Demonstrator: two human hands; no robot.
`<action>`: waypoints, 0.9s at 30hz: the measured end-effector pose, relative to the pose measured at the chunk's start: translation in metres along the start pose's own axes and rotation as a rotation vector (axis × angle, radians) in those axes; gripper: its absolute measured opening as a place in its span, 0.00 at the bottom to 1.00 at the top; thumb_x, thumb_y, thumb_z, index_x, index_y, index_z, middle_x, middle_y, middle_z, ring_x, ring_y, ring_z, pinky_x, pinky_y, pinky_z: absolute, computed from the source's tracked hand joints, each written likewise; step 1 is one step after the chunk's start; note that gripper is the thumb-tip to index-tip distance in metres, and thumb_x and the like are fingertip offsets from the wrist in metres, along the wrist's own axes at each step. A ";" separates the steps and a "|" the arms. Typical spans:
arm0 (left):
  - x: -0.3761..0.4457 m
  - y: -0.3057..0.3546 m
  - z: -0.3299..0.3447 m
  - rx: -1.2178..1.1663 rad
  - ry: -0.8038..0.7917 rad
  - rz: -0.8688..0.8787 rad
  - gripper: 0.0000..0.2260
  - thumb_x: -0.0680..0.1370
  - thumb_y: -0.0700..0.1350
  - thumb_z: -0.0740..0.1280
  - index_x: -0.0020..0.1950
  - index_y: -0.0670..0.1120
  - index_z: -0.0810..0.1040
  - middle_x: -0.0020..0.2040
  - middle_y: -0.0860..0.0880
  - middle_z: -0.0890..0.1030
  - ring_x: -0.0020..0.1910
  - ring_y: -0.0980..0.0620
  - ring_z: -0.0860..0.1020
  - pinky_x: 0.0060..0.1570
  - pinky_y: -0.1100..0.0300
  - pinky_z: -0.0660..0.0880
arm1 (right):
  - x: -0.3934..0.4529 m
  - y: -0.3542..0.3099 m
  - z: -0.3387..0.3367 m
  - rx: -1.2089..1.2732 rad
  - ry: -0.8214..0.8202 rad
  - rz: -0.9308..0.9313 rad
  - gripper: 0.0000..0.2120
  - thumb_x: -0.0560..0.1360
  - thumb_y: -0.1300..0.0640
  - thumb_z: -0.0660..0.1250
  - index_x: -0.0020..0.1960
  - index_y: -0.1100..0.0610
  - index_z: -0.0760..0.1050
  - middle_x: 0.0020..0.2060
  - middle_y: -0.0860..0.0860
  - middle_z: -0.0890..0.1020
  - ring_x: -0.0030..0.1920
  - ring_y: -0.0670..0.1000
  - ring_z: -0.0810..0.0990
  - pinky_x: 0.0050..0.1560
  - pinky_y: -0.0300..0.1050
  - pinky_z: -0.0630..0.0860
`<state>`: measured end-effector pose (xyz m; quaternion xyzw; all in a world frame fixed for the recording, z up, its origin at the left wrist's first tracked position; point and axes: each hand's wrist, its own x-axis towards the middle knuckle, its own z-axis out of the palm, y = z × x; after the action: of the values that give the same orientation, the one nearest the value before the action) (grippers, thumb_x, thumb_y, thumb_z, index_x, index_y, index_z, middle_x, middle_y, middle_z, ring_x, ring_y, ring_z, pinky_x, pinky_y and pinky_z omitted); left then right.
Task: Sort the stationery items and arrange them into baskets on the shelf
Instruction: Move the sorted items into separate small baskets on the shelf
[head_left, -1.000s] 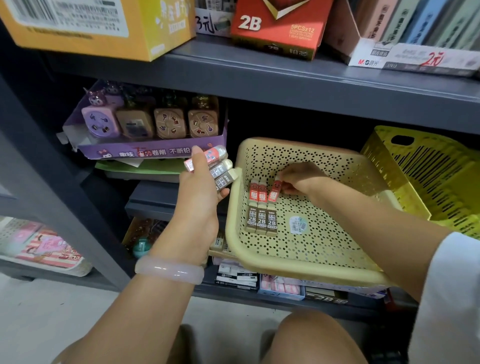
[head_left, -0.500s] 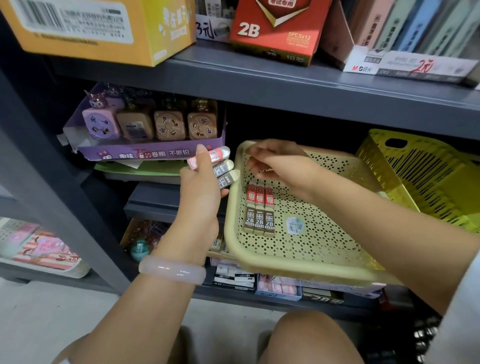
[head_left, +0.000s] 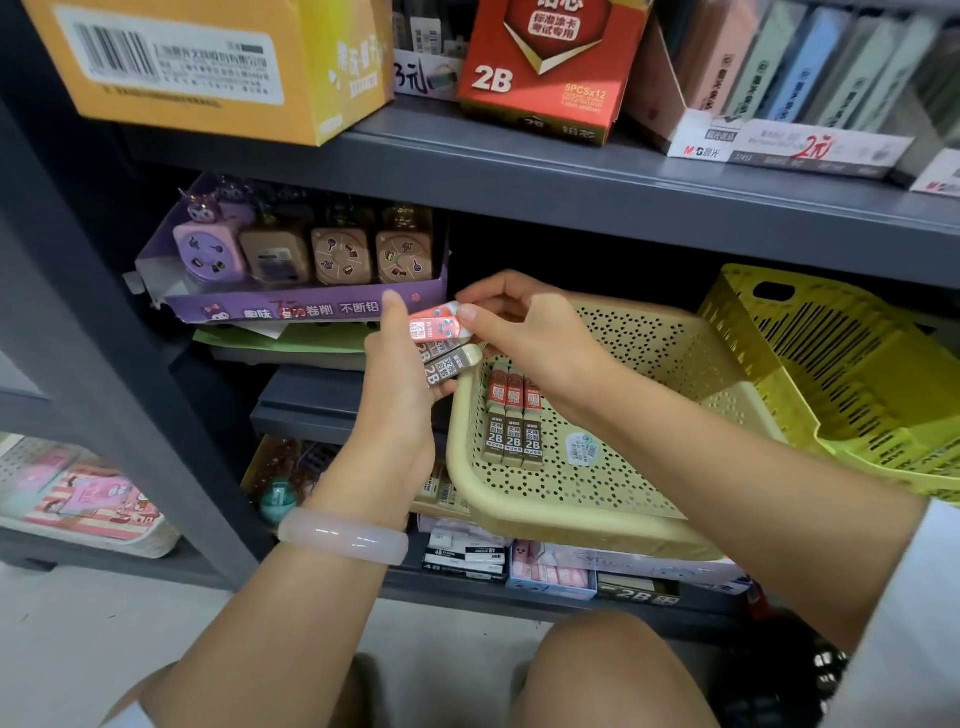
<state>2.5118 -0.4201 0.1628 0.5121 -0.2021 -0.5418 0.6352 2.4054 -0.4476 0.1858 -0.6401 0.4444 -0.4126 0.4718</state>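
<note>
My left hand grips a small stack of 2B lead cases just left of the beige perforated basket. On top of that stack lies a pink case, which my right hand pinches at its right end with thumb and fingers. Three 2B lead cases with red tops lie side by side on the basket floor, near its left wall. A small round sticker sits on the basket floor to their right.
A yellow-green slotted basket leans at the right. A purple tray of sharpeners stands behind my left hand. Boxes line the upper shelf. Eraser packs lie under the beige basket. My knee is below.
My right hand left the three cases in the basket, rose over its left rim and now pinches the pink case on top of the stack in my left hand.
</note>
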 end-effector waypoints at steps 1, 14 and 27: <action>0.000 0.001 0.000 -0.007 0.011 -0.009 0.17 0.80 0.57 0.54 0.55 0.46 0.73 0.43 0.48 0.80 0.35 0.54 0.78 0.26 0.65 0.71 | 0.000 0.000 0.000 -0.001 0.007 -0.004 0.03 0.74 0.61 0.67 0.47 0.56 0.76 0.39 0.52 0.80 0.37 0.44 0.78 0.39 0.35 0.75; 0.000 0.006 0.003 -0.078 -0.019 -0.037 0.12 0.79 0.45 0.54 0.45 0.43 0.76 0.33 0.48 0.77 0.29 0.54 0.74 0.22 0.68 0.69 | 0.000 0.007 -0.004 -0.081 0.044 -0.012 0.03 0.73 0.58 0.69 0.42 0.56 0.76 0.38 0.49 0.80 0.39 0.43 0.77 0.43 0.34 0.74; 0.003 0.005 0.003 -0.041 0.028 -0.028 0.17 0.78 0.44 0.55 0.33 0.49 0.77 0.24 0.55 0.78 0.22 0.60 0.76 0.26 0.67 0.69 | 0.029 0.054 -0.075 -0.217 0.285 0.373 0.05 0.76 0.61 0.65 0.45 0.61 0.78 0.39 0.52 0.81 0.29 0.42 0.79 0.34 0.32 0.77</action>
<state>2.5130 -0.4243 0.1672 0.5092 -0.1749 -0.5474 0.6407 2.3323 -0.5014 0.1520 -0.5292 0.6585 -0.3543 0.4011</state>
